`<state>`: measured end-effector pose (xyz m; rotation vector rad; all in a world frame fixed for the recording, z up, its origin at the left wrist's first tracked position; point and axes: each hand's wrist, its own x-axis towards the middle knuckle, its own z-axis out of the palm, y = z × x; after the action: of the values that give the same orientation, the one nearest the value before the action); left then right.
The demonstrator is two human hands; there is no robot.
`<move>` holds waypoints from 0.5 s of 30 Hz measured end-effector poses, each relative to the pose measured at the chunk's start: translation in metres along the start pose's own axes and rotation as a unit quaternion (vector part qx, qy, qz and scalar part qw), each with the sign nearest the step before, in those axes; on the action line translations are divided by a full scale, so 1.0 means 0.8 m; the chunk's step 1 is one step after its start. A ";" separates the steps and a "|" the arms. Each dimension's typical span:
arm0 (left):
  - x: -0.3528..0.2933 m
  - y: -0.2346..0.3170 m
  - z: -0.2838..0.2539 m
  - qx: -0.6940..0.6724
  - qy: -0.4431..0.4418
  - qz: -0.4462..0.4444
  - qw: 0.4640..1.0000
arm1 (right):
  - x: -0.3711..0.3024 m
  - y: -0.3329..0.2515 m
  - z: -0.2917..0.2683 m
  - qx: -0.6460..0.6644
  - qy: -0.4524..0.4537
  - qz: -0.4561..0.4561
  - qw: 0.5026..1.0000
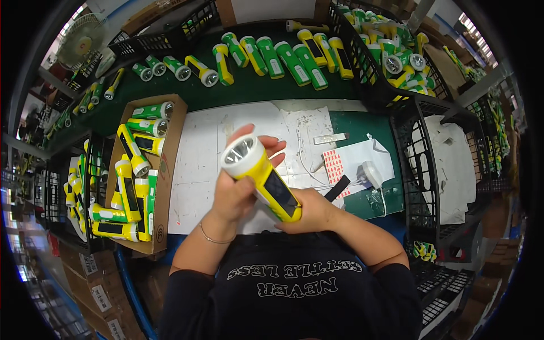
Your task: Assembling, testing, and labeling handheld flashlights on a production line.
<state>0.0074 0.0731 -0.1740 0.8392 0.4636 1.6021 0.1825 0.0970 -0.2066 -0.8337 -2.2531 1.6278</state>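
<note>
A yellow flashlight point(262, 171) with a white lamp head and a dark panel on its side is tilted in front of my chest, lamp end up and to the left. My left hand point(231, 195) holds it just below the lamp head, thumb on the near side and fingers reaching behind. At the tail end, my right hand point(315, 211) is wrapped round the yellow body; some of its fingers are hidden. Close to the right hand lies a black strip point(338, 188), across a sheet of red-and-white stickers point(334, 164).
A cardboard box point(173, 122) of green and yellow flashlights stands at left. More flashlights point(272, 59) lie in a row along the back. Black crates point(422, 164) border the right side. A white plug-like device with a cord point(372, 174) rests on the green mat point(362, 122).
</note>
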 end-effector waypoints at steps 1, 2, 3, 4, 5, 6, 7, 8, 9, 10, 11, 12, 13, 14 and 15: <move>0.002 0.011 -0.004 -0.036 0.006 -0.010 0.999 | -0.001 -0.003 -0.004 -0.003 -0.036 -0.016 0.999; 0.003 0.012 -0.015 -0.044 -0.043 -0.024 0.998 | -0.001 -0.005 -0.006 -0.006 -0.072 -0.032 0.997; 0.006 0.012 -0.017 -0.054 -0.094 -0.038 0.993 | 0.000 -0.004 -0.006 -0.001 -0.078 -0.046 0.996; 0.007 0.015 -0.016 -0.049 -0.143 -0.043 0.988 | 0.000 -0.006 -0.005 -0.003 -0.079 -0.047 0.996; 0.005 0.020 -0.011 -0.018 -0.147 -0.095 0.984 | 0.003 -0.009 -0.003 0.056 -0.082 -0.031 0.995; 0.004 0.027 -0.001 0.014 -0.151 -0.146 0.978 | 0.005 -0.012 -0.001 0.115 -0.085 -0.015 0.990; 0.005 0.032 0.007 0.031 -0.160 -0.170 0.972 | 0.011 -0.010 0.003 0.001 -0.026 -0.092 0.995; 0.008 0.034 0.012 0.087 -0.165 -0.152 0.971 | 0.017 -0.005 0.007 -0.113 0.033 -0.168 0.979; 0.012 0.036 0.015 0.142 -0.170 -0.134 0.966 | 0.023 -0.005 0.007 -0.223 0.063 -0.146 0.962; 0.014 0.041 0.020 0.205 -0.140 -0.129 0.960 | 0.026 0.001 0.004 -0.192 0.077 -0.130 0.970; 0.015 0.045 0.025 0.202 -0.139 -0.127 0.961 | 0.027 0.006 0.002 -0.160 0.091 -0.114 0.976; 0.014 0.050 0.030 0.259 -0.149 -0.107 0.948 | 0.029 0.005 0.000 -0.153 0.104 -0.148 0.972; 0.013 0.052 0.032 0.316 -0.157 -0.086 0.932 | 0.030 0.004 0.001 -0.118 0.120 -0.159 0.973; 0.010 0.050 0.033 0.307 -0.172 -0.093 0.931 | 0.030 0.003 0.001 -0.083 0.136 -0.169 0.973; 0.010 0.053 0.034 0.299 -0.200 -0.097 0.928 | 0.034 0.010 0.000 -0.146 0.089 -0.228 0.959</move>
<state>-0.0015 0.0678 -0.1242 1.4952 0.7284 1.0661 0.1631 0.1144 -0.2180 -0.4451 -2.3593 0.9932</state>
